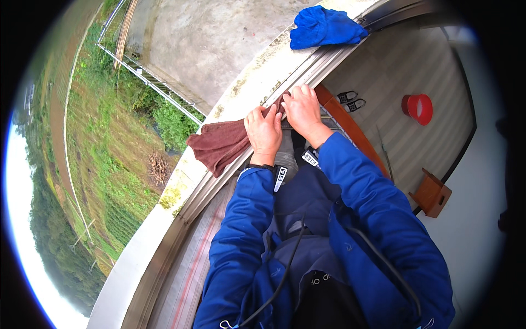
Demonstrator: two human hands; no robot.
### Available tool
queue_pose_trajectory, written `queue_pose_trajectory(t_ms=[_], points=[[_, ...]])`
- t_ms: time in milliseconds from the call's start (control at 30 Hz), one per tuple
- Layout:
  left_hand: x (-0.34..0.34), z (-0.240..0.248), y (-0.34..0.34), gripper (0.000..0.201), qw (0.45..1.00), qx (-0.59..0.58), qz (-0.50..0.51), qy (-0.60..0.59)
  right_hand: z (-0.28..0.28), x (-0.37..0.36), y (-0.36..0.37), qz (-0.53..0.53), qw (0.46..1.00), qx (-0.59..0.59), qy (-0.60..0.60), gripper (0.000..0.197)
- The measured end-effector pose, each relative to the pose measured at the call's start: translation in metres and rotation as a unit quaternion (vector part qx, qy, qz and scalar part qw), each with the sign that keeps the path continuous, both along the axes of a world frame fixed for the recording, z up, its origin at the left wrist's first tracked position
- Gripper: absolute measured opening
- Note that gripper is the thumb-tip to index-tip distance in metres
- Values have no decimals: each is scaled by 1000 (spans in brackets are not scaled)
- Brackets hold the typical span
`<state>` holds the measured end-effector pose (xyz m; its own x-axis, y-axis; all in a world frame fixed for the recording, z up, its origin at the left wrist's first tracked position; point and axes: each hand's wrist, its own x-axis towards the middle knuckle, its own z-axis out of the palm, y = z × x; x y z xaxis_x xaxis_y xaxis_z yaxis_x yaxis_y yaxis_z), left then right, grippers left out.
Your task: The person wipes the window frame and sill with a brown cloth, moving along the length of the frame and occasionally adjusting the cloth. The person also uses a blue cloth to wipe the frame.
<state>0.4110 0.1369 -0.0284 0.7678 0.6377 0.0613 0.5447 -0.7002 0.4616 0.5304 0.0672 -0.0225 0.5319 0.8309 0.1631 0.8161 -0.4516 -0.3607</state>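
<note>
One left hand and one right hand have their grip on the bunched end of a brown cloth draped across the sill, which cloth we judge soft, light and floppy, best held by its gathered folds.

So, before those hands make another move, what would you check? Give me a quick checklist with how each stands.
1. Left hand on the brown cloth: ok, touching it.
2. Right hand on the cloth: ok, fingertips at its upper end.
3. Brown cloth spread flat: not ok, it lies in folds.
4. Blue cloth clear of both hands: ok, bunched farther along the ledge.
5. Red bucket clear of the hands: ok, away to the right.
6. Firm footing: cannot tell.
</note>
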Motion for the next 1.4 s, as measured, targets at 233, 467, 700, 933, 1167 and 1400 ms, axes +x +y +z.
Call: queue_pose_trajectory(t_ms=[233, 467, 700, 933, 1167, 1400], points=[[-24, 12, -1, 32, 998, 17, 53, 0, -1, -18, 13, -39, 986, -161, 30, 22], [-50, 12, -8, 29, 996, -30, 87, -16, 2, -8, 22, -53, 980, -149, 119, 28], [-56, 15, 6, 42, 970, -148, 174, 85, 2, -32, 29, -57, 970, -177, 158, 33], [-68, 12, 16, 36, 949, -235, 199, 67, 3, -70, 36, -73, 972, -140, 175, 37], [-96, 2, 42, 48, 775, -571, 231, -144, -4, -110, 48, -114, 917, -118, 365, 45], [-122, 63, 126, 38, 728, -600, 187, -273, 36, -74, 106, -23, 641, 107, 759, 32]])
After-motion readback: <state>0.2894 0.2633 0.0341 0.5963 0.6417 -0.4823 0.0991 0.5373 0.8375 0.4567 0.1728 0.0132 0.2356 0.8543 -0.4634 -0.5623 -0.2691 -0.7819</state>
